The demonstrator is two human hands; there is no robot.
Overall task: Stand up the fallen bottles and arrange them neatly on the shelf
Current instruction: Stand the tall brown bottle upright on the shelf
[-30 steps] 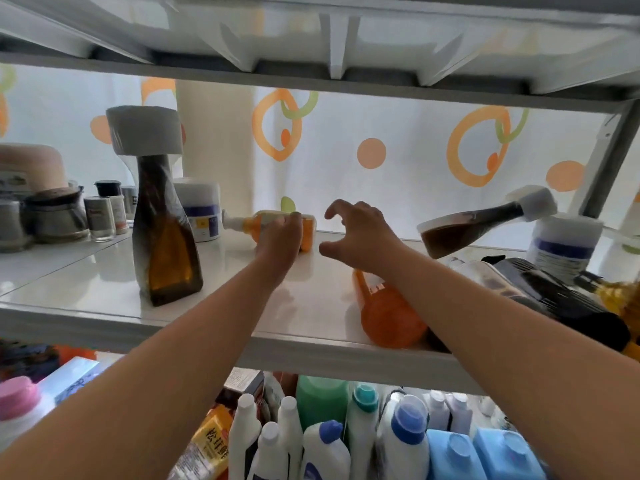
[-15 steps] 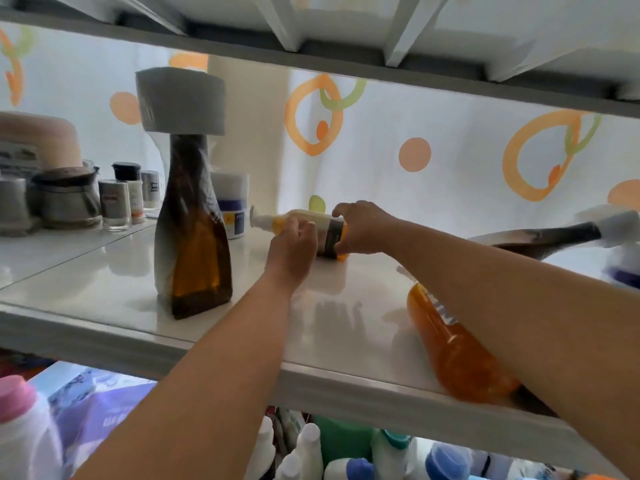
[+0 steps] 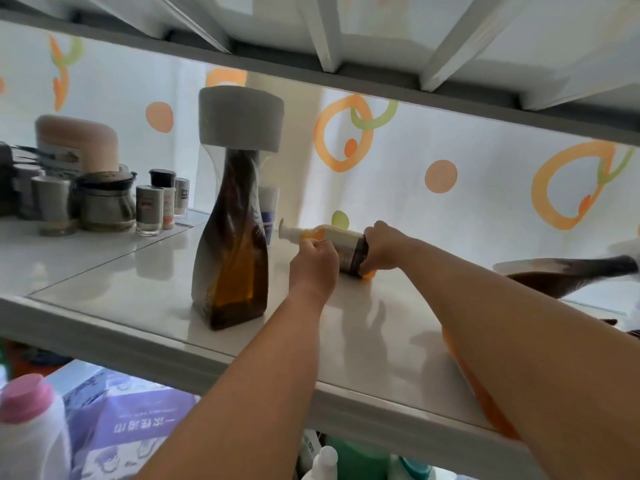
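Gripped the fallen pump bottle [image 3: 341,237], lying on its side near the back of the shelf [image 3: 121,285], with left hand [image 3: 313,261] curled round the neck end, right hand [image 3: 384,249] clasping the base. Judged light, stiff plastic, perhaps slick; best held round the body, never the pump.

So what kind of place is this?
Probably a home storage rack, maybe a bathroom or laundry corner: a white shelf with a tall brown bottle and jars, a pink-capped bottle below, a patterned curtain behind.
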